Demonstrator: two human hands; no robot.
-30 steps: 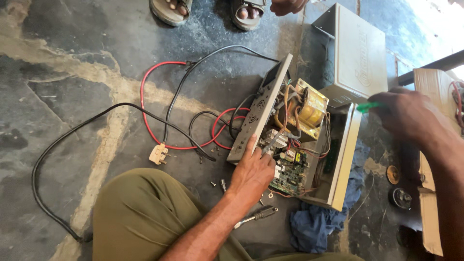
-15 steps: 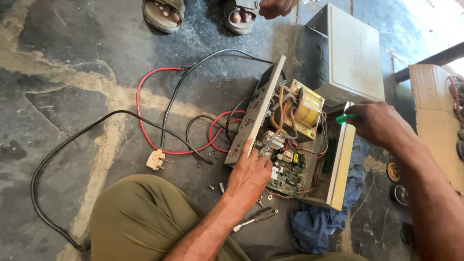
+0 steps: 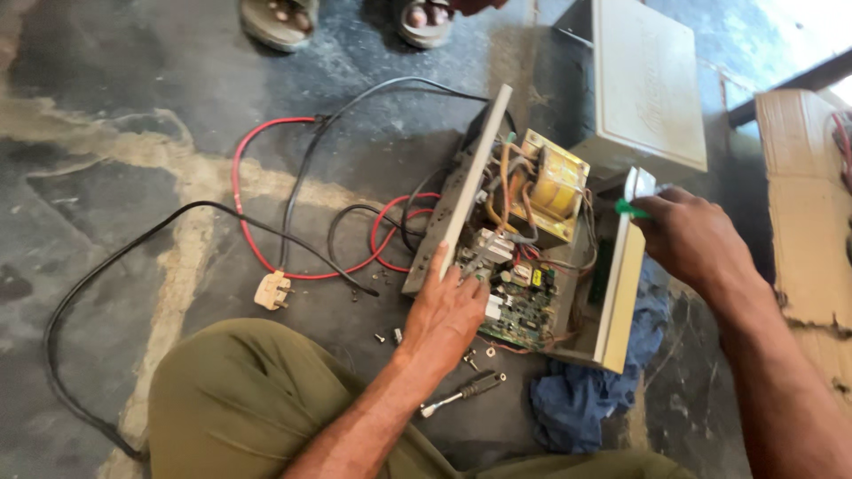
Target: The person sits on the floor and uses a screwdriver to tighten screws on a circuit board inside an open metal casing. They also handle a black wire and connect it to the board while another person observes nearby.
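Opened power unit sits on the floor between our knees. Left hand lies flat, fingers apart, on its circuit board; right hand clamps a green-handled tool at the side panel. Risks: tool slip shorts components, loose screws get lost.

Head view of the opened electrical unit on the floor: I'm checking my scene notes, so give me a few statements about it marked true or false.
1. The left hand rests on the green circuit board inside the opened unit. True.
2. The right hand holds a red-handled tool. False: the handle showing at its fingers is green.
3. A white plug lies on the floor at the end of a cable. True.
4. The blue cloth is draped over the transformer. False: it lies on the floor beside the unit's near corner.
5. A small tool lies on the floor near the left forearm. True.
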